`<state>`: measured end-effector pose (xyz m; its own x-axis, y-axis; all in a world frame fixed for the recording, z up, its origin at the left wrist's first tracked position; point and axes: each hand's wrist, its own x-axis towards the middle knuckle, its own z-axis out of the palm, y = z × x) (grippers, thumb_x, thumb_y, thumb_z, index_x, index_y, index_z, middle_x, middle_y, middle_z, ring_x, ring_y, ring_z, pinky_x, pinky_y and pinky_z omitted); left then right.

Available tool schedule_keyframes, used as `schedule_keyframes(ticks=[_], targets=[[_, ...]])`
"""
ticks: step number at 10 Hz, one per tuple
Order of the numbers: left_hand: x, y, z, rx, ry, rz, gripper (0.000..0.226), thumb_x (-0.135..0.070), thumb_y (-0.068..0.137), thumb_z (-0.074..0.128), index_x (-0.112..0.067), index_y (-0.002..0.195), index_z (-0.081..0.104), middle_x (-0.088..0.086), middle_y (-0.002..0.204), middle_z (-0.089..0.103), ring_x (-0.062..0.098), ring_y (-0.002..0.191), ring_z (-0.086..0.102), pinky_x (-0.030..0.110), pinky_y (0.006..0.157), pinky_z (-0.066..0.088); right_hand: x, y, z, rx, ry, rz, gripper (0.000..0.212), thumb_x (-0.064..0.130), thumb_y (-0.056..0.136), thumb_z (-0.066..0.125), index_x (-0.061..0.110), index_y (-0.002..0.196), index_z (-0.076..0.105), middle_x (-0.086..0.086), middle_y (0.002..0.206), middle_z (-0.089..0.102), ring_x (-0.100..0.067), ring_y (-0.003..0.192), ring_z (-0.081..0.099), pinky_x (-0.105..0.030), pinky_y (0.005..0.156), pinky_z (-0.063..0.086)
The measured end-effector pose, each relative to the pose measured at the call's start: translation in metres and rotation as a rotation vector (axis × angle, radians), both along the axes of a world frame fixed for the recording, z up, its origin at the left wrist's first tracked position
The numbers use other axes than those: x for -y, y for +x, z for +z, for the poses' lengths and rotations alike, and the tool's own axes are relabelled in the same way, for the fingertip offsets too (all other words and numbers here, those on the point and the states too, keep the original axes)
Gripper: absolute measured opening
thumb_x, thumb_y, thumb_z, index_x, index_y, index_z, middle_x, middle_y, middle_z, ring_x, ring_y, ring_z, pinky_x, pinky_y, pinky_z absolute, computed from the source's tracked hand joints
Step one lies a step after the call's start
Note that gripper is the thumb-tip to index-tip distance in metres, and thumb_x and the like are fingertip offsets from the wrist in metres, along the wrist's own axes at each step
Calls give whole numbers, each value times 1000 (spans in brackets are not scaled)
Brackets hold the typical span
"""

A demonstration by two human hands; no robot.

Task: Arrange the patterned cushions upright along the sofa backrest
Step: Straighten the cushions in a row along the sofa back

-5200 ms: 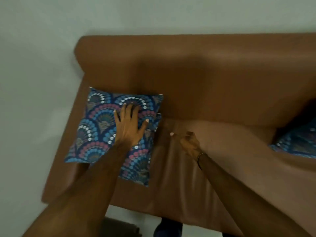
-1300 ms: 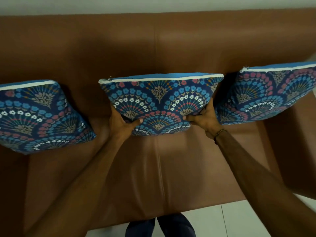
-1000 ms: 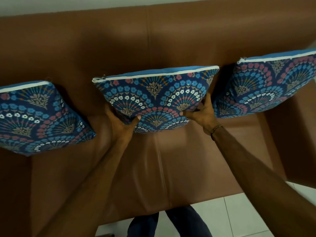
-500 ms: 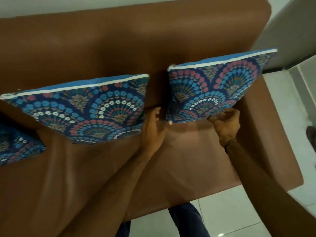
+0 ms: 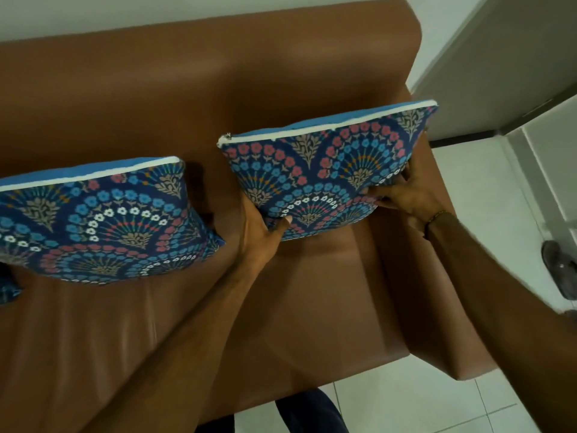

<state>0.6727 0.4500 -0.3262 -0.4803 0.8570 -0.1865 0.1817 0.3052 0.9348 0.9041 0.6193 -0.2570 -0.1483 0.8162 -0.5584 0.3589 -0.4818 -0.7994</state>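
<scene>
Two blue cushions with pink and white fan patterns stand upright against the brown sofa backrest (image 5: 187, 76). The right cushion (image 5: 324, 170) leans at the sofa's right end; my left hand (image 5: 262, 232) grips its lower left corner and my right hand (image 5: 402, 195) grips its lower right edge. The middle cushion (image 5: 100, 220) stands free to the left. A sliver of a third cushion (image 5: 6, 290) shows at the left frame edge.
The brown seat (image 5: 281, 307) stretches in front of the cushions. The sofa's right armrest (image 5: 443, 307) is beside my right forearm. White tiled floor (image 5: 487, 189) and a grey wall lie to the right, with dark footwear (image 5: 559, 267) on the floor.
My hands left the middle cushion and moved right. Half a second ago they were reaching for the right cushion; now both grip its lower corners. The view shifted right.
</scene>
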Motion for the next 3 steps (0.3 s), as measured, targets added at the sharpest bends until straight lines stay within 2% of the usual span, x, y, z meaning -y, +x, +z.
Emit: schedule_keyframes(ticks=[1,2,3], targets=[[10,-4,-1,3,-22,-44,98,-11,82,83,-21,156,20,-2,153,40,8,142,44,38,121,40,16,2,-4,-71,29,-89,103,-5,68,84,33,146,29,13,131,51,-17,118,56,-45,82,59],[14,-21,22,-58,-49,-21,108,-11,82,84,-15,162,12,13,161,39,30,147,44,54,118,42,41,-11,6,-37,91,-151,93,8,69,87,31,138,29,7,130,56,-13,112,60,-41,84,58],[24,-33,55,-156,-59,9,109,-15,86,80,-26,164,5,12,167,33,33,147,44,58,116,44,55,-18,21,36,239,-190,85,31,64,89,36,128,34,10,124,60,-15,113,63,-49,94,56]])
